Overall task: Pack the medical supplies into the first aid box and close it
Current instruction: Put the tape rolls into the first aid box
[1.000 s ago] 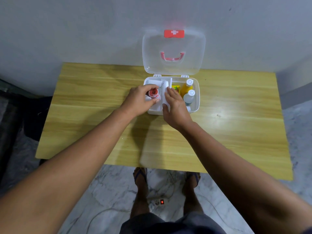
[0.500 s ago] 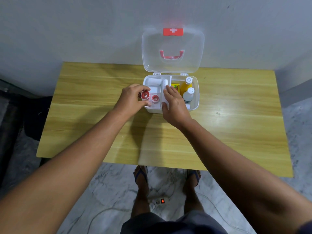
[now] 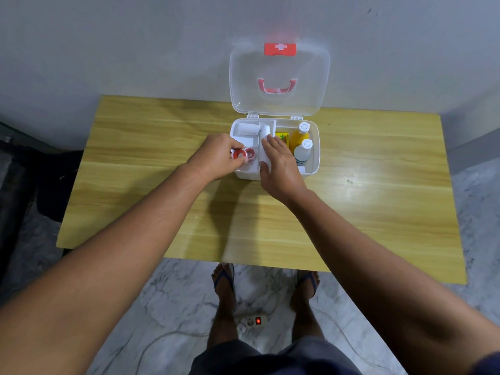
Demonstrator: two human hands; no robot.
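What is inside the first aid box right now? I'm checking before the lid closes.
Inside the first aid box: a white roll, two red-cored tape rolls at the left hand, a yellow packet, an orange bottle and a white bottle. The right hand covers the middle.

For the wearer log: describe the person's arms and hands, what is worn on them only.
Both forearms are bare up to the frame's edge: no sleeves on them, no gloves. The left hand and right hand show no rings, watch, bracelet or markings. A dark blue edge at the lower right corner may be a sleeve; too little shows to tell.
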